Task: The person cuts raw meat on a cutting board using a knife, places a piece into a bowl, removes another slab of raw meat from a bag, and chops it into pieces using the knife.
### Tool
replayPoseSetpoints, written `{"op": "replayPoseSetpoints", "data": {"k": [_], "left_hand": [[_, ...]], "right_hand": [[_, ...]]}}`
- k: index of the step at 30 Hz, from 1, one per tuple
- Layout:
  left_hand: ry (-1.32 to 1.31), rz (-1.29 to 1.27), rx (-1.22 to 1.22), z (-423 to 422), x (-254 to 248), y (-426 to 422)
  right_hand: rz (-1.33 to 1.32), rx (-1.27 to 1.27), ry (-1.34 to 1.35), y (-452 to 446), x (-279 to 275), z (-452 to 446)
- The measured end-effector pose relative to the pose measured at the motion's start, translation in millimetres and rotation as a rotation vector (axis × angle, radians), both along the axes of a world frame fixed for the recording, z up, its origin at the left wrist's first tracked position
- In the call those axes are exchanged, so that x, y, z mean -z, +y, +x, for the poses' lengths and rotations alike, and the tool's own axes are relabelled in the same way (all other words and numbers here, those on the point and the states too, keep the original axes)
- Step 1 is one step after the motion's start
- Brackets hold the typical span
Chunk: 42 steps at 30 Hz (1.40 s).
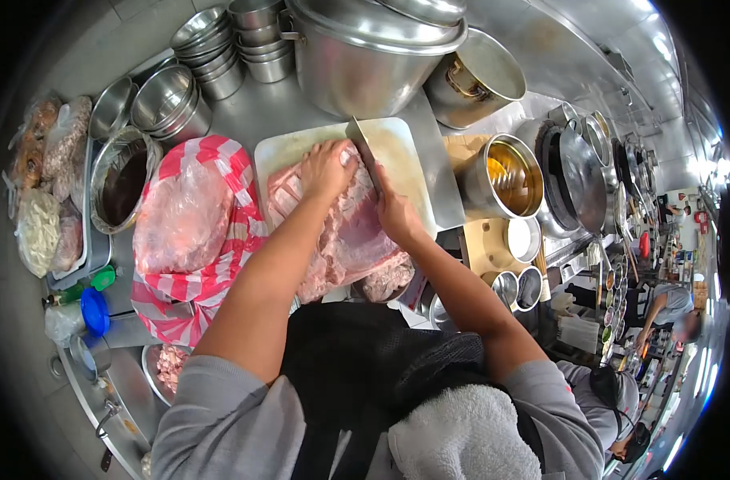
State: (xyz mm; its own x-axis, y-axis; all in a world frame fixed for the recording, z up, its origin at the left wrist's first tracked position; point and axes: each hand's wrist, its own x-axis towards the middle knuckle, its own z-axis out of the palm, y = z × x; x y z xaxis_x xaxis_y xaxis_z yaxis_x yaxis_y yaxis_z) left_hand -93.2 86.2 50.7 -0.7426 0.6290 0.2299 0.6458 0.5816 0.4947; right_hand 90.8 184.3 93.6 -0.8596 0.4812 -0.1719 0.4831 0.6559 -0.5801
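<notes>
A large slab of raw meat [361, 232] with ribs showing at its left lies on a white cutting board [405, 148]. My left hand [329, 170] presses on the slab's upper part, fingers bent over it and holding it. My right hand [397, 212] is closed around the handle of a knife [363, 144]. The blade runs along the slab's right side, close to my left fingers; how deep its edge sits in the meat I cannot tell. Below the board, more raw meat [387, 280] shows, partly hidden by the slab.
Left stands a red-and-white bag [241, 164] with wrapped meat. Steel bowls [166, 100] and a big lidded pot [357, 72] stand behind the board. To the right are an oil pot [509, 180] and woks [577, 176]. Another person [669, 308] works farther off at right.
</notes>
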Motion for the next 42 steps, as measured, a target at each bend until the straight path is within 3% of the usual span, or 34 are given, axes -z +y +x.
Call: {"op": "replayPoseSetpoints", "data": {"k": [7, 11, 12, 14, 18, 21, 23, 30, 32, 34, 35, 37, 38, 41, 42], "left_hand": [[-0.012, -0.014, 0.027, 2, 2, -1], [0.043, 0.026, -0.012, 0, 7, 2], [0.052, 0.028, -0.02, 2, 6, 3], [-0.003, -0.005, -0.002, 4, 4, 3], [0.034, -0.018, -0.014, 3, 2, 3], [0.028, -0.009, 0.0, 2, 5, 2], [0.024, -0.015, -0.008, 5, 5, 2], [0.063, 0.002, -0.004, 2, 8, 3], [0.073, 0.024, -0.01, 9, 10, 1], [0.213, 0.335, 0.019, 18, 18, 1], [0.001, 0.282, 0.143, 27, 20, -5], [0.202, 0.046, 0.261, 82, 1, -36], [0.078, 0.004, 0.302, 108, -6, -52], [0.059, -0.1, 0.311, 140, -25, -75], [0.062, -0.106, 0.298, 141, -24, -76]], "right_hand": [[-0.018, -0.054, 0.008, -16, -39, 63], [0.171, -0.082, 0.224, -12, 15, 71], [0.167, -0.079, 0.216, -12, 11, 49], [0.089, 0.012, -0.172, -13, -14, 14], [0.038, -0.036, -0.012, -7, -16, 41], [-0.007, -0.012, -0.147, -29, -49, 93], [-0.008, -0.005, -0.134, -41, -38, 119], [0.087, 0.049, -0.07, -29, -2, 68], [0.071, 0.036, -0.03, -28, 1, 73], [0.054, 0.013, 0.023, -21, 6, 75], [0.064, 0.012, 0.045, -19, 6, 75], [0.063, -0.008, 0.079, -21, 8, 78], [0.061, -0.012, 0.088, -21, 4, 77], [0.01, 0.02, 0.004, -26, 2, 80], [0.051, -0.015, 0.085, -27, 4, 81]]}}
